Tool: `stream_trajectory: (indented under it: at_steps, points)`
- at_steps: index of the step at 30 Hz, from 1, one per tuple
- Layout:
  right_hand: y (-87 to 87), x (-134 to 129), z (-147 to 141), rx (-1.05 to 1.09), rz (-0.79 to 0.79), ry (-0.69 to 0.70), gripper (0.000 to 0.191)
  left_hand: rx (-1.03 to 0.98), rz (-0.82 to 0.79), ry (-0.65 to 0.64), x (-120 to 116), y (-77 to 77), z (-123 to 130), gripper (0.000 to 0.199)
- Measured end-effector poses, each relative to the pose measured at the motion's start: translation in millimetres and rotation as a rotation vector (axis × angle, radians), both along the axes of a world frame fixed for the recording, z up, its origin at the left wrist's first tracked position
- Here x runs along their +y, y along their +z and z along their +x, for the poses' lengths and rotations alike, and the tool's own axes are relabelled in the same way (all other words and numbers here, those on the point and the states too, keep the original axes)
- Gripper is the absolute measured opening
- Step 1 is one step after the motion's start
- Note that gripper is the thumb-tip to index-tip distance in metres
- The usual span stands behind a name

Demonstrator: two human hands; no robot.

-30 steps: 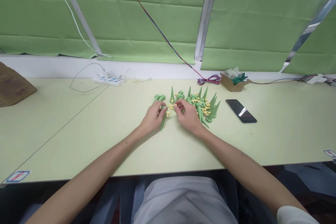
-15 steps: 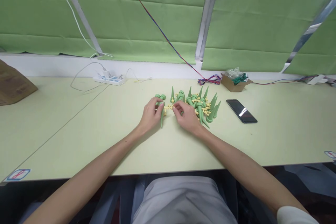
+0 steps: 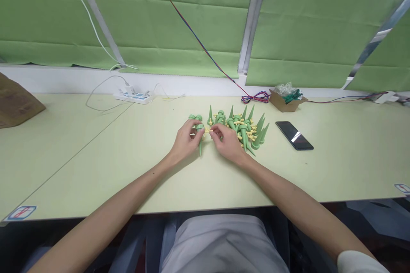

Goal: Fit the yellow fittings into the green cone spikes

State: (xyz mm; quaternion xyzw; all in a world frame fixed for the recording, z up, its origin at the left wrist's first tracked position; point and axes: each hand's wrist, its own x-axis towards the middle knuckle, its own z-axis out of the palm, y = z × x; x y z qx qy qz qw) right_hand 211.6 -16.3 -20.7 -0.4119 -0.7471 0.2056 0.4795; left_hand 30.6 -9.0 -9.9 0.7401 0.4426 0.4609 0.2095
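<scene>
Near the middle of the table, my left hand (image 3: pixel 186 140) is closed around a green plastic watering spike (image 3: pixel 200 149), its wide cap up and its point down. Between the two hands shows a small yellow plastic valve (image 3: pixel 206 130). My right hand (image 3: pixel 226 141) pinches the outer end of this valve, and its inner end meets the spike's side. Right beyond my right hand lies a pile of green spikes (image 3: pixel 244 134) with yellow valves (image 3: pixel 252 133) among them. A pair of green caps (image 3: pixel 195 117) shows just past my left fingers.
A black phone (image 3: pixel 294 135) lies to the right. Behind it stands a small cardboard box (image 3: pixel 287 103) with clear and green plastic inside, beside a coiled cable (image 3: pixel 258 97). A white power strip (image 3: pixel 134 96) sits at the back left, and a brown paper bag (image 3: pixel 17 102) at the far left.
My left hand has moved slightly right with the spike, bringing it closer to my right hand. Less of the yellow valve shows between them. The pile has not moved.
</scene>
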Motion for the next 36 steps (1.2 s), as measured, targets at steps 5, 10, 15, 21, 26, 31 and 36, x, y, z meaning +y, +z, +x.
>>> stream_trajectory:
  at_steps: [5, 10, 15, 21, 26, 31, 36]
  points:
    - [0.1, 0.3, 0.7, 0.014, -0.013, 0.001, 0.011, 0.039, 0.05, -0.08, -0.4, -1.6, -0.2, 0.031]
    - [0.0, 0.6, 0.7, 0.028, -0.009, 0.003, 0.012, 0.009, 0.029, -0.109, 1.4, -4.8, -2.2, 0.034]
    - [-0.1, 0.9, 0.6, 0.027, -0.02, 0.013, 0.013, -0.067, -0.016, -0.128, 2.8, -7.5, -3.0, 0.034]
    - [0.8, 0.2, 0.8, 0.053, -0.05, 0.03, 0.013, -0.177, -0.146, -0.176, -1.9, 1.2, 0.3, 0.034]
    - [2.7, -1.1, 0.7, 0.072, -0.084, 0.042, 0.012, -0.249, -0.279, -0.214, -3.6, 4.9, -0.7, 0.039]
    - [1.4, -0.7, 1.1, 0.07, -0.091, 0.052, 0.015, -0.305, -0.369, -0.232, -2.9, 5.6, -1.4, 0.044]
    - [1.2, -0.4, 1.6, 0.049, -0.088, 0.048, 0.02, -0.351, -0.396, -0.245, -3.7, 7.3, 0.4, 0.045]
